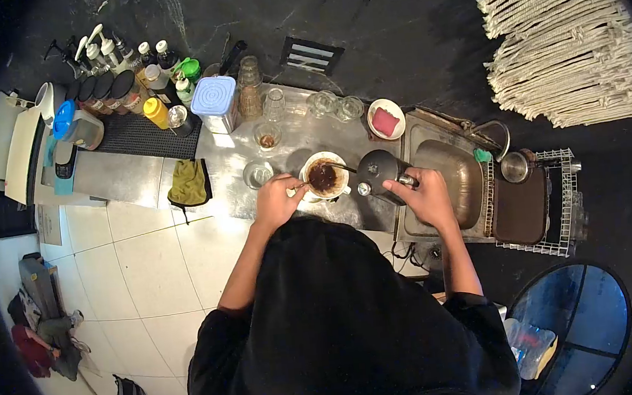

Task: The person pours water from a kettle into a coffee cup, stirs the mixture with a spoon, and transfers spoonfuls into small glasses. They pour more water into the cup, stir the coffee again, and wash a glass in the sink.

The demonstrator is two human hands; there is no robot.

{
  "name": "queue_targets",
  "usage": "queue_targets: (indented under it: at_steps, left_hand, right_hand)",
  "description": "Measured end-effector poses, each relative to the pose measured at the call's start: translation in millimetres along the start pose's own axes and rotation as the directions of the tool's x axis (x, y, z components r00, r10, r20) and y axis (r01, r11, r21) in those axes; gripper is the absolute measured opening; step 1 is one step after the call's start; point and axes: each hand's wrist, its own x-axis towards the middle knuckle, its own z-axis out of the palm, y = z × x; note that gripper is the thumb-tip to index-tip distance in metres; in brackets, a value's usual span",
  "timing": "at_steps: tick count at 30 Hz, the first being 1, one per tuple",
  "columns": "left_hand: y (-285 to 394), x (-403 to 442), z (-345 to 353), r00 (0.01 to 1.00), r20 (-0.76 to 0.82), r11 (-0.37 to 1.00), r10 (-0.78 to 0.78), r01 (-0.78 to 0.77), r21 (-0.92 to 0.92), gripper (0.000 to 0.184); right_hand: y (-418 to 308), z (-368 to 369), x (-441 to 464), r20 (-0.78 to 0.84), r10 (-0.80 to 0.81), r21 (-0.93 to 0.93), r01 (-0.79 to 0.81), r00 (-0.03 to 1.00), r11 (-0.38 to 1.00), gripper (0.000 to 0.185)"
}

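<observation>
My right hand [427, 195] is closed around the handle of a black gooseneck kettle [380, 168]. The kettle's thin spout reaches left over a white handled vessel [323, 156] with wet dark brown coffee grounds [326, 177] inside. At the vessel's left rim, my left hand [278, 202] pinches a thin spoon-like handle [300, 187], whose far end I cannot make out. Just beyond my left hand stands a clear glass [258, 174]. Another glass [267, 135] with brown residue is farther back.
Right of the kettle is a metal sink [454, 179], then a wire rack [565, 207]. A bowl with a pink sponge [384, 122] sits behind the kettle. A blue-lidded container [214, 95], stacked glasses [250, 87] and bottles line the back left. A green cloth [189, 183] hangs at the counter edge.
</observation>
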Motion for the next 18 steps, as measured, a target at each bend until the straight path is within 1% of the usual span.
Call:
queue_targets:
  at_steps: [1,3,7,10,13,16,18]
  left_hand:
    - [0.3,0.7,0.4,1.0,0.002,1.0,0.0,0.0,0.0,0.02]
    - [0.7,1.9,1.6,0.998,0.044,0.997,-0.047,0.049,-0.053,0.02]
    - [-0.4,2.8,2.7,0.999,0.032,0.999,-0.014,0.015,-0.04,0.02]
    - [0.5,2.7,3.1,0.999,0.047,1.0,-0.023,0.024,-0.018,0.02]
    - [-0.5,3.9,2.4,0.999,0.042,0.999,-0.025,0.026,-0.028,0.02]
    - [0.4,2.9,2.6,0.996,0.061,0.997,-0.067,0.07,-0.036,0.02]
    - [-2.7,3.2,5.0,0.998,0.036,0.997,-0.059,0.061,-0.043,0.021]
  right_hand:
    - [-1.1,0.3,0.4,0.0,0.002,0.001,-0.002,1.0,1.0,0.042]
    - [-2.8,1.0,0.5,0.016,0.002,0.015,-0.002,1.0,1.0,0.043]
    - [-4.8,2.3,1.2,0.023,-0.004,0.027,0.003,1.0,1.0,0.044]
    - [-8.3,-0.3,0.1,0.061,0.039,0.022,-0.041,0.997,0.999,0.046]
    - [-9.5,-2.3,-1.0,0.086,0.032,0.0,-0.032,0.996,0.999,0.047]
    - [-6.2,-2.7,-4.3,0.13,0.047,-0.019,-0.045,0.99,0.999,0.049]
    - [-1.9,-1.5,-5.8,0.131,0.012,-0.047,-0.005,0.991,0.999,0.051]
